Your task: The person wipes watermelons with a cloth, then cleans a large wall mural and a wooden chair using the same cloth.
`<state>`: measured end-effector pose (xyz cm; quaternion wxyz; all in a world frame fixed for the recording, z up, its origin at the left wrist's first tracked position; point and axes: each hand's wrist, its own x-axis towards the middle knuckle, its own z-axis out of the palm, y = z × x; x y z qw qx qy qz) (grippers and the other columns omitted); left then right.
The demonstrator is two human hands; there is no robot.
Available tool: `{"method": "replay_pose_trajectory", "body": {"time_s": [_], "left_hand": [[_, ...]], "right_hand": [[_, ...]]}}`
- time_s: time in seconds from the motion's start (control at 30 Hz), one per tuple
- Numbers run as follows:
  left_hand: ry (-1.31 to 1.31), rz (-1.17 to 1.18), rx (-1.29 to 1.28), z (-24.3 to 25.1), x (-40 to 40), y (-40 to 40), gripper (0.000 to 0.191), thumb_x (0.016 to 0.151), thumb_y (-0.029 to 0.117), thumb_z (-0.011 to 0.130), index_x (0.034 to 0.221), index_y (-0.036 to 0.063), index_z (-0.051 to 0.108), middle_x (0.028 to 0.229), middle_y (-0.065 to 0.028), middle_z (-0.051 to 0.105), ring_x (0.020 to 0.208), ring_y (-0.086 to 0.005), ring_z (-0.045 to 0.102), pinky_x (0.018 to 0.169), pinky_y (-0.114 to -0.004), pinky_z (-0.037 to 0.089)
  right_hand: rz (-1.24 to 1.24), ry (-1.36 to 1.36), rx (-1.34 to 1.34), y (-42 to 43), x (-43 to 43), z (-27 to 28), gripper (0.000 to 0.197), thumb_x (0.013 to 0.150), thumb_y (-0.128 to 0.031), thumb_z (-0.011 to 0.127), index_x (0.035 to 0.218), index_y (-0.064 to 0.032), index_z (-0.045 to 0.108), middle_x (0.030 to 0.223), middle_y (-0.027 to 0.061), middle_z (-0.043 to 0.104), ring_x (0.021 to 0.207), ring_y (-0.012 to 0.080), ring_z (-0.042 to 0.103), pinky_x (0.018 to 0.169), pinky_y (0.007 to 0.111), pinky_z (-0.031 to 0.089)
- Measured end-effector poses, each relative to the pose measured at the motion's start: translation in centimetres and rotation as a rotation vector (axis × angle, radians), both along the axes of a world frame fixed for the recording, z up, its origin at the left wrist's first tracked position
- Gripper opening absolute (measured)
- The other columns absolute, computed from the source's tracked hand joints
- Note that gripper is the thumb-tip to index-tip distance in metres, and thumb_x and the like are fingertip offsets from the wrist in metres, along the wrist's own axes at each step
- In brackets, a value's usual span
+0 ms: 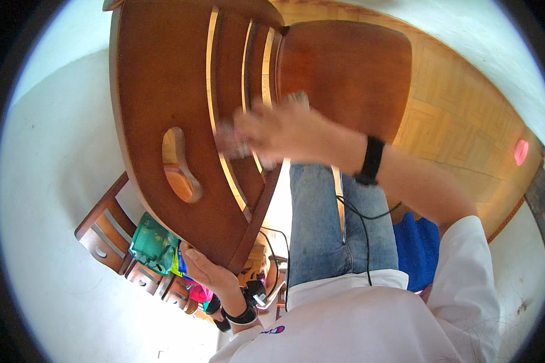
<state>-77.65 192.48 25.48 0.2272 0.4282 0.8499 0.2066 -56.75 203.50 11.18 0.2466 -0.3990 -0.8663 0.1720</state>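
A dark reddish-brown wooden chair fills the upper middle, with its slatted backrest [163, 81] towards me and its seat [345, 68] beyond. An oval handle hole pierces the top panel of the backrest. My right hand [281, 129], blurred, is over the slats and holds a crumpled, pale pinkish-grey cloth [231, 138], whose exact shape is smeared. At the lower edge of the backrest, my left hand [209, 270] grips the top panel near its corner; some of its fingers are hidden.
More wooden chairs [104, 227] line the white wall at lower left, one bearing a green bag [154, 242]. Black cables [365, 218] hang across my jeans. Blue fabric [415, 249] lies by my right leg. A pink object [521, 152] is on the parquet floor [454, 118].
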Motion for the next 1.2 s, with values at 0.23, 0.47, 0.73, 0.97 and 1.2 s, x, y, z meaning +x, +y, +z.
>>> {"method": "replay_pose_trajectory", "body": {"time_s": [0.23,0.47,0.73,0.97,1.2], "left_hand": [[0.134,-0.049,0.029,-0.1,0.3,0.0,0.052,0.102,0.034,0.031,0.114,-0.0118,0.052,0.103,-0.0185,0.062,0.090,-0.0242,0.056,0.081,-0.032,0.045],[0.145,-0.080,0.017,-0.1,-0.2,-0.1,0.048,0.102,0.033,0.031,0.107,-0.0086,0.053,0.083,-0.0136,0.060,0.073,-0.0191,0.052,0.064,-0.029,0.041],[0.092,-0.057,0.010,0.0,0.3,-0.2,0.046,0.102,0.034,0.030,0.105,-0.0069,0.052,0.081,-0.0129,0.057,0.072,-0.0183,0.050,0.063,-0.029,0.040],[0.107,-0.102,0.027,0.0,0.1,0.0,0.046,0.102,0.034,0.030,0.105,-0.0066,0.052,0.082,-0.0119,0.056,0.073,-0.0174,0.049,0.063,-0.029,0.040],[0.090,-0.127,0.034,0.1,-0.1,-0.1,0.046,0.102,0.033,0.031,0.106,-0.0076,0.053,0.082,-0.0118,0.057,0.073,-0.0174,0.049,0.063,-0.029,0.040]], "right_hand": [[-0.262,-0.235,0.156,9.3,4.6,0.1,0.041,0.074,-0.031,0.070,0.112,-0.0182,0.060,0.092,0.0034,0.047,0.096,0.0226,0.052,0.080,0.029,0.048],[-0.462,0.137,-0.214,6.9,3.3,0.2,0.025,0.082,-0.026,0.065,0.101,-0.0091,0.067,0.095,0.0080,0.060,0.079,0.0236,0.064,0.064,0.033,0.054],[-0.526,1.423,-1.146,4.2,3.1,1.2,0.021,0.093,-0.017,0.049,0.105,-0.0035,0.059,0.096,0.0050,0.060,0.087,0.0146,0.058,0.080,0.030,0.048],[-0.402,1.785,-1.380,6.8,3.1,3.2,0.021,0.092,-0.022,0.052,0.100,-0.0048,0.061,0.092,0.0058,0.064,0.080,0.0148,0.062,0.075,0.032,0.053],[-0.299,1.264,-1.138,9.2,1.8,4.5,0.028,0.098,-0.023,0.045,0.119,-0.0060,0.053,0.107,0.0044,0.060,0.097,0.0138,0.059,0.090,0.030,0.049]]}}
